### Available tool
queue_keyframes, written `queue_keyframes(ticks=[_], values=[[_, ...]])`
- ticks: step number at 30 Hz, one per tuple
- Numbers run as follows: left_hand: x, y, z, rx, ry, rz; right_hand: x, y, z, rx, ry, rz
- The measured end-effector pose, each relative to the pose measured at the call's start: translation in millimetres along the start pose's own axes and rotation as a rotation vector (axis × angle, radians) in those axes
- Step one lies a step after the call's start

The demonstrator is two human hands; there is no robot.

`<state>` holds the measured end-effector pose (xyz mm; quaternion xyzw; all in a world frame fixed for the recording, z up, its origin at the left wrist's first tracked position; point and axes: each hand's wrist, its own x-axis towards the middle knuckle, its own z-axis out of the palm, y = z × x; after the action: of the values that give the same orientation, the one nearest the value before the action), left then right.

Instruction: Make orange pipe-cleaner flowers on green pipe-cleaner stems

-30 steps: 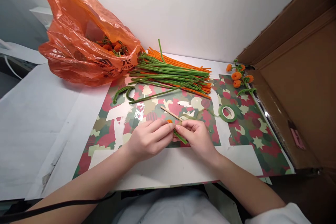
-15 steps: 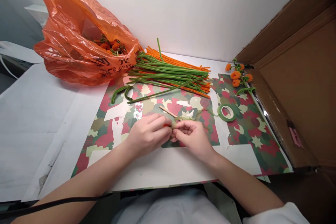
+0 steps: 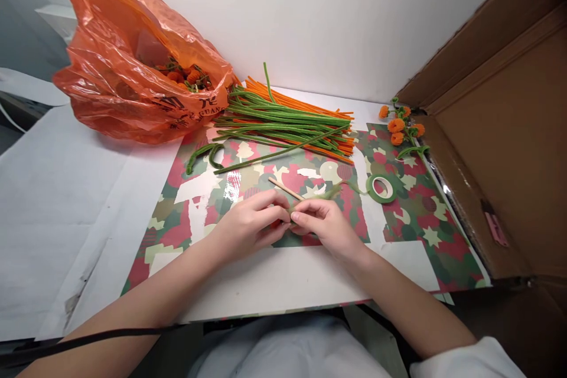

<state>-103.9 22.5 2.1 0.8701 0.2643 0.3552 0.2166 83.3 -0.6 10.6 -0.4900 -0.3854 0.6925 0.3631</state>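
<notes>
Bag (image 3: pixel 133 80) left, pipe cleaners (image 3: pixel 292 124) behind the hands — tape roll (image 3: pixel 381 188) right.

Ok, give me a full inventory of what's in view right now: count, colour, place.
plastic bag: one, orange, far left, holding small orange and green pieces.
pipe cleaners: a pile, green over orange, far middle of the mat.
loose green stems: a few, green, curled, just left of the pile.
patterned mat: one, red, green and cream, under the work.
tape roll: one, green, right of the hands, its strip trailing toward them.
wooden stick: one, tan, just beyond the fingers.
finished flowers: one small cluster, orange with green stems, far right.
cardboard box: one, brown, right edge.
left hand: pinching a small piece, mostly hidden.
right hand: pinching the same piece.
</notes>
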Motion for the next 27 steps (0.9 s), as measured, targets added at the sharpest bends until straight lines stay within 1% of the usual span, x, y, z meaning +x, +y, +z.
queue_keyframes(ticks=[4, 8, 10, 12, 15, 18, 20, 22, 24, 27], values=[[-2, 0, 1.2, 0.089, 0.024, 0.037, -1, -1, 7, 0.069, 0.063, -0.006], [-2, 1, 3.4, 0.137, 0.036, 0.069, -2, 2, 12, 0.095, 0.104, 0.032], [-2, 1, 4.3, 0.126, 0.031, 0.071, -2, 4, 13, 0.078, 0.110, 0.027], [-2, 1, 4.8, 0.092, 0.034, 0.055, -1, 7, 13, 0.054, 0.127, -0.011], [-1, 3, 4.4, 0.044, 0.050, 0.043, 0, 9, 13, 0.018, 0.136, -0.072], [0, 6, 3.1, -0.007, 0.074, 0.021, -2, 8, 14, 0.014, 0.145, -0.093], [1, 8, 2.0, -0.088, 0.083, -0.059, -4, 8, 14, 0.012, 0.160, -0.102], [1, 9, 0.7, -0.201, 0.065, -0.192, -5, 8, 15, -0.009, 0.168, -0.127], [2, 10, -0.5, -0.357, 0.010, -0.375, -6, 8, 16, -0.037, 0.175, -0.165], [3, 10, -1.4, -0.631, -0.108, -0.696, -7, 8, 17, -0.079, 0.186, -0.220]])
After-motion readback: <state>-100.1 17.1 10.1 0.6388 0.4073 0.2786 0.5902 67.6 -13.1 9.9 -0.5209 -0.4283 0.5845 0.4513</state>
